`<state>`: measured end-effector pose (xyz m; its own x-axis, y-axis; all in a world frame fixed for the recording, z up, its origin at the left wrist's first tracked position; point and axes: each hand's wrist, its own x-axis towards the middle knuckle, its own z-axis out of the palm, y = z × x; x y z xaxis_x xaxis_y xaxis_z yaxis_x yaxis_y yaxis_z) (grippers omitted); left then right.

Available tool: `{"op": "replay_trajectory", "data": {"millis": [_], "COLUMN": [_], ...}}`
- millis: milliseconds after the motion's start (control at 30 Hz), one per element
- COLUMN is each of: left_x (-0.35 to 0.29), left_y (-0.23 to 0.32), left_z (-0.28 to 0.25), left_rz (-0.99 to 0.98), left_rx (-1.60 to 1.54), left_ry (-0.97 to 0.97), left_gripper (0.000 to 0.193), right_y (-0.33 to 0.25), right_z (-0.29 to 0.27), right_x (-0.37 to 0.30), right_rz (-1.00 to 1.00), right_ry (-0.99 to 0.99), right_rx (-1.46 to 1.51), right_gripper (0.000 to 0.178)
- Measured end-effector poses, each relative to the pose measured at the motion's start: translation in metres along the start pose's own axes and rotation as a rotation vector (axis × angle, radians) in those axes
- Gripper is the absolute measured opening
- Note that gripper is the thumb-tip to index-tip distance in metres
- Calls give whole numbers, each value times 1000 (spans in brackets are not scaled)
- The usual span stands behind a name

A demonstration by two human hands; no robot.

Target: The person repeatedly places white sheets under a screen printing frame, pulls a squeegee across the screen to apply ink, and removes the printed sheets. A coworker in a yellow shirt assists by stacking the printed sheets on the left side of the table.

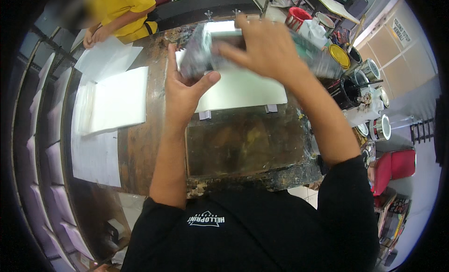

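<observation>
A screen printing frame (196, 54), smeared by motion, is tilted up over the far part of the worktable. At its left corner is my left hand (183, 96), thumb and forefinger on either side of the frame. My right hand (269, 47) reaches across the top of the frame, thumb and fingers bent around something dark; blur hides what it is. Below the frame lies a white sheet (241, 92) on a dark board (234, 146), its near edge by two small folded paper tabs (205, 115).
White sheets (119, 103) are stacked at left, near a person in yellow (128, 10) who handles translucent sheets (105, 61). Paint cans (339, 57) and pots crowd the table's right side. A rack (56, 127) lines the left; a red chair (393, 169) is at right.
</observation>
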<state>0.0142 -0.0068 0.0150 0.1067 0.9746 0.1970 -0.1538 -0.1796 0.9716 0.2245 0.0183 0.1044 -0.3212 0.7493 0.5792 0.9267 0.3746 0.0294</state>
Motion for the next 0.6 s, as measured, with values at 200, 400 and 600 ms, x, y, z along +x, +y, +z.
{"op": "replay_trajectory", "data": {"millis": [200, 400, 600], "left_x": [-68, -87, -87], "left_y": [-52, -104, -106], "left_z": [-7, -26, -27], "left_rz": [-56, -25, -20], "left_rx": [511, 993, 992], "left_ry": [35, 8, 36], "left_gripper": [104, 119, 121], "right_y": [-2, -39, -2], "right_z": [49, 68, 143], "right_x": [-88, -150, -98], "right_rz": [-75, 73, 123], "right_ry": [-442, -482, -382], "right_rx": [188, 144, 51], "right_gripper": [31, 33, 36]}}
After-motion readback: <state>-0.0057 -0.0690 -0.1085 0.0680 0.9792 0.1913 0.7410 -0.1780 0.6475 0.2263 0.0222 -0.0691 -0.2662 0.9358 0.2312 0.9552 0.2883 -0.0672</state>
